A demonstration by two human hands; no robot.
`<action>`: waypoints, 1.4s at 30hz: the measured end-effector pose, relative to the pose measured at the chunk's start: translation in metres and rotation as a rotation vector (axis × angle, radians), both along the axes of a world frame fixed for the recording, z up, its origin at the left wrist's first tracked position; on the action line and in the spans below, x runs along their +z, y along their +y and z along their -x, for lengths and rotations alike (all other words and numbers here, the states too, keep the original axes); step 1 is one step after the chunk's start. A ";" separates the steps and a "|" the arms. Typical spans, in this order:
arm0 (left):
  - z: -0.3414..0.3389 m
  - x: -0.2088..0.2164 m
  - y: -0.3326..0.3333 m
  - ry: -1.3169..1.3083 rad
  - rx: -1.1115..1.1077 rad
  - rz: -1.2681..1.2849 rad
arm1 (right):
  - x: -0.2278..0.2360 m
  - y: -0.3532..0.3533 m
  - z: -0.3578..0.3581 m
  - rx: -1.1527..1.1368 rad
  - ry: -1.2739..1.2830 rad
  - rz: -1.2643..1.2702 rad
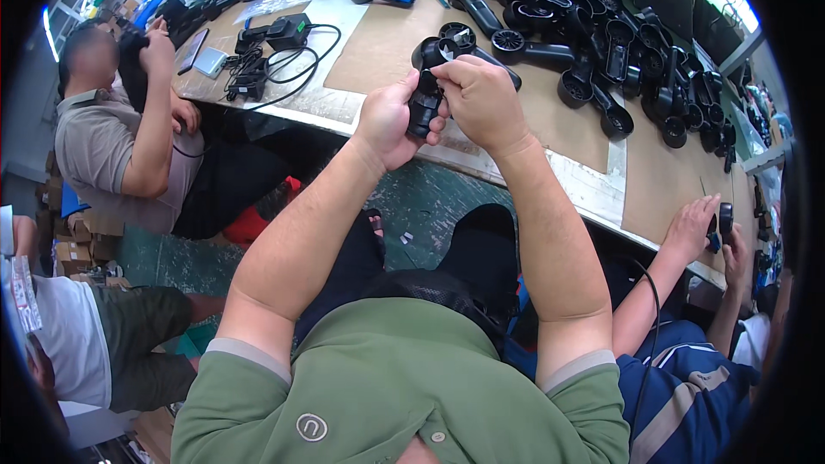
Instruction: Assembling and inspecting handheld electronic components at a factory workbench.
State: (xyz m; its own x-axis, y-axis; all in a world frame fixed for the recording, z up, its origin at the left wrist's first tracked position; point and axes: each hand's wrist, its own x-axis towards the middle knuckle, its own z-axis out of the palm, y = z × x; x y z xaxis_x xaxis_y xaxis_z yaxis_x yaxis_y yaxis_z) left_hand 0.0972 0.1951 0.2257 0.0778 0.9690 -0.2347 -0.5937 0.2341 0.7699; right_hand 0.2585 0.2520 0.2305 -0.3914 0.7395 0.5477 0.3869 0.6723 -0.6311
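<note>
Up at 12 o'clock, just past the edge of the table (361,60), is the black part (420,112). It's prob. light, hard & a bit slick; best held round its middle. L hand (387,124) is curled round it. R hand (484,103) has thumb & finger bent close at its top; can't tell if they grip. Pile (619,56) at 1–2 o'clock, cords (249,69) approx. 11.

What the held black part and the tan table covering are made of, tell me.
Black part: likely moulded plastic, smooth and slightly glossy, judging by its highlights. Tan table covering: seemingly cardboard or heavy paper, matte, judging by its flat, dull brown surface; the view leaves which open.
</note>
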 end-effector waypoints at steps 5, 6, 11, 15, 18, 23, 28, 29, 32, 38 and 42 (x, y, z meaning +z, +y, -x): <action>0.009 -0.008 0.002 -0.181 -0.050 0.030 | -0.003 0.006 0.006 0.027 0.009 -0.026; 0.011 -0.009 0.002 -0.239 -0.064 0.038 | -0.004 0.007 0.007 0.038 0.019 -0.030; 0.022 -0.011 0.005 -0.378 -0.123 0.090 | 0.000 0.008 0.012 0.053 0.072 0.166; 0.019 -0.006 0.003 -0.308 -0.052 0.134 | -0.003 0.010 0.015 0.058 0.019 0.173; 0.022 -0.006 0.003 -0.280 -0.021 0.151 | -0.005 0.012 0.017 0.068 -0.016 0.147; 0.025 -0.009 0.002 -0.243 0.014 0.142 | -0.007 0.013 0.020 0.073 -0.066 0.070; 0.014 -0.006 -0.013 -0.181 0.091 0.082 | -0.002 -0.008 0.024 -0.005 -0.068 0.072; 0.011 -0.002 -0.017 -0.182 0.109 0.070 | -0.001 -0.012 0.026 0.009 -0.059 0.062; 0.008 0.005 -0.021 -0.170 0.165 0.032 | -0.008 -0.022 0.024 -0.013 0.055 0.018; 0.032 -0.018 -0.013 -0.152 0.071 -0.086 | -0.012 -0.036 0.026 0.080 0.238 0.082; 0.042 -0.025 -0.009 -0.134 0.025 -0.128 | -0.012 -0.039 0.028 0.133 0.281 0.073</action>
State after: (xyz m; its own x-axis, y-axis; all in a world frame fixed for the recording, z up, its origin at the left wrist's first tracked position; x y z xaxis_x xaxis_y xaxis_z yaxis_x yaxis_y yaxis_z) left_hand 0.0548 0.1860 0.2008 0.0758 0.9922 -0.0989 -0.6970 0.1236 0.7063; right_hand 0.2301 0.2126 0.2185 -0.3285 0.7334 0.5952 0.1021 0.6540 -0.7496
